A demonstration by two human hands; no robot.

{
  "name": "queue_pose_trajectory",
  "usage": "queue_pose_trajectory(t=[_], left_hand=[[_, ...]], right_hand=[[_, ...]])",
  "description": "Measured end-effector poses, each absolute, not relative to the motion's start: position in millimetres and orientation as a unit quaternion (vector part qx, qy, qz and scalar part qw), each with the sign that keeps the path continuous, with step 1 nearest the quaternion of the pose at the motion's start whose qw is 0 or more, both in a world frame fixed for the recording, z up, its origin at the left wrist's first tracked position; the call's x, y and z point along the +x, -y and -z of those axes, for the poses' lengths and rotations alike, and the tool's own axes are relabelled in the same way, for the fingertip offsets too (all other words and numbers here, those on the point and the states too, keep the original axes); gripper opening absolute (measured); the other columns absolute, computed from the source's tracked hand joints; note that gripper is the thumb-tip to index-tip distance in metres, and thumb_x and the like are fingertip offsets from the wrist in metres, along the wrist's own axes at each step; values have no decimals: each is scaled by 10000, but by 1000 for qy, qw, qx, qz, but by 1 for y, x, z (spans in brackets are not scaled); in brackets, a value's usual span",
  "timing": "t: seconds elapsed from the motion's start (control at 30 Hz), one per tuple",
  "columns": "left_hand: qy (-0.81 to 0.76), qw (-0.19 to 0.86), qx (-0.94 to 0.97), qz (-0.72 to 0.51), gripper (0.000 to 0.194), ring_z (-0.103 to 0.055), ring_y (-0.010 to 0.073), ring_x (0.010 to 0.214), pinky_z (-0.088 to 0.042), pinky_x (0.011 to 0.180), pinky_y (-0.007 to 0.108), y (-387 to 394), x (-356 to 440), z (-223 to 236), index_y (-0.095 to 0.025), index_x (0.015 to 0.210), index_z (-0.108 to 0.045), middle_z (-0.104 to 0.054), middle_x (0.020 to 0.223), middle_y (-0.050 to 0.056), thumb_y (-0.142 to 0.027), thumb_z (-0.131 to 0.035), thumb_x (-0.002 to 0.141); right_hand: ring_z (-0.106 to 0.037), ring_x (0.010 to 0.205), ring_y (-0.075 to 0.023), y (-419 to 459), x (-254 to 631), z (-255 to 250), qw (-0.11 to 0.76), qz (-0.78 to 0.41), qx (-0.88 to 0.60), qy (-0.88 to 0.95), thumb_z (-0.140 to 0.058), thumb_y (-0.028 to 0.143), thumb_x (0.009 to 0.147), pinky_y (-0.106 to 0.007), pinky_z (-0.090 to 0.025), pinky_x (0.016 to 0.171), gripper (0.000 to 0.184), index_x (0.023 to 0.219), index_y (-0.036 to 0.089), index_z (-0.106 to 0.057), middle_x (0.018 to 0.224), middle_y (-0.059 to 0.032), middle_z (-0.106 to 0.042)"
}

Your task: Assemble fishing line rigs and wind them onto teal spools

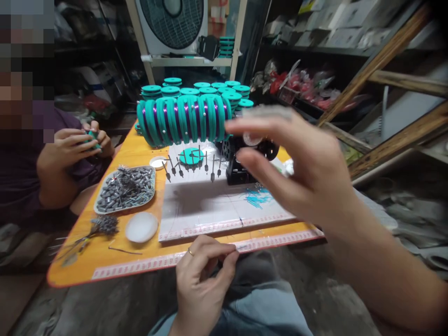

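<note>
My left hand [205, 275], with a ring on one finger, is closed in a pinch at the front edge of the orange table [105, 261]; what it pinches is too thin to make out. My right hand [301, 168] is raised and smeared by motion, thumb and fingers apart, just in front of a small black geared machine [238, 172]. A small clear round piece [252, 138] shows between its fingertips; whether the hand holds it is unclear. Behind the hand lies a row of teal spools wound with purple wire [182, 119]. A white mat [210, 205] lies under the machine.
A person at the left holds a teal piece in both hands [89, 137]. On the table are a metal tray of grey parts [124, 189], a white lid [141, 227], upright pins [191, 170] and stacked teal spools [196, 88]. Shelves and wooden beams [385, 93] stand on the right.
</note>
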State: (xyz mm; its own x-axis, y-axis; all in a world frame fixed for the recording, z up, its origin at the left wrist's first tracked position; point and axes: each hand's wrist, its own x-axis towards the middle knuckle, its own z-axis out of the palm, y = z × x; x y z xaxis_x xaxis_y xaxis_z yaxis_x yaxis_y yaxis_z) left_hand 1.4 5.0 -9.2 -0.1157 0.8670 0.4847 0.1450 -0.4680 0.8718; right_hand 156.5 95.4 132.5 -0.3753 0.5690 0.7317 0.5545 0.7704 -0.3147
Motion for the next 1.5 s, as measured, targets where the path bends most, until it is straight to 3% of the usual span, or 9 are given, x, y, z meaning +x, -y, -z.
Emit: queue_pose_trajectory(t=[0.17,0.23,0.33,0.5,0.7,0.87,1.03,1.13,1.5], left_hand=[[-427,365,553,-616,51,-588,121,639,-441,522,182,0,10,4,-229,789,-744,-617,692,8,-206,-729,832],[-436,406,521,-611,63,-575,126,666,-433,546,192,3,14,3,-234,778,-746,-602,705,10,-261,-737,834],[-428,454,483,-613,76,-553,127,685,-414,560,198,6,18,2,-240,770,-748,-591,717,14,-291,-748,827],[-425,493,449,-612,106,-483,103,627,-344,546,206,9,16,0,-241,745,-755,-558,684,2,-325,-764,810],[-445,506,426,-603,158,-450,89,612,-327,557,203,12,16,7,-228,734,-735,-539,676,-10,-364,-766,807],[-450,496,443,-596,128,-475,86,605,-369,543,177,6,12,22,-220,762,-711,-531,688,-15,-316,-725,846],[-433,501,452,-597,95,-489,78,582,-380,510,156,1,14,26,-215,780,-692,-544,702,-14,-270,-711,856],[-463,507,414,-597,130,-542,98,669,-414,572,160,2,22,23,-219,750,-696,-554,718,-9,-311,-750,824],[-443,401,591,-542,122,-597,108,676,-463,569,166,-1,20,30,-264,877,-666,-611,750,-25,-143,-652,881]], right_hand=[[-555,1211,-226,-196,108,-196,300,94,-337,888,-201,408,965,-394,-402,916,631,1226,36,-638,1142,-76,-690],[-582,1096,-191,-227,96,-199,194,69,-380,902,91,378,827,-326,-412,822,904,1212,-132,-548,1072,-65,-663],[-638,1083,-256,-246,91,-188,101,103,-439,887,-153,386,1020,-331,-469,843,657,1205,-35,-622,1095,-116,-684],[-674,971,-301,-218,92,-155,194,155,-443,861,-187,428,1073,-472,-510,869,609,958,86,-678,933,-141,-681],[-555,1117,-326,-196,97,-124,290,257,-380,840,-257,491,1046,-506,-426,968,576,1331,75,-535,1190,-187,-601],[-484,1267,-247,-145,135,-122,393,88,-296,866,-396,272,1037,-433,-385,1073,387,1381,130,-501,1335,-118,-560],[-629,861,-137,-56,182,-85,348,-185,-372,841,-611,242,950,-256,-501,750,152,1086,224,-677,947,-12,-695],[-629,782,-123,-24,191,-50,356,-232,-421,801,-737,261,859,-240,-499,698,298,1149,237,-671,891,3,-695],[-654,737,-89,-14,186,-11,450,-324,-451,699,-689,186,887,-190,-496,688,72,952,214,-703,843,25,-729]])
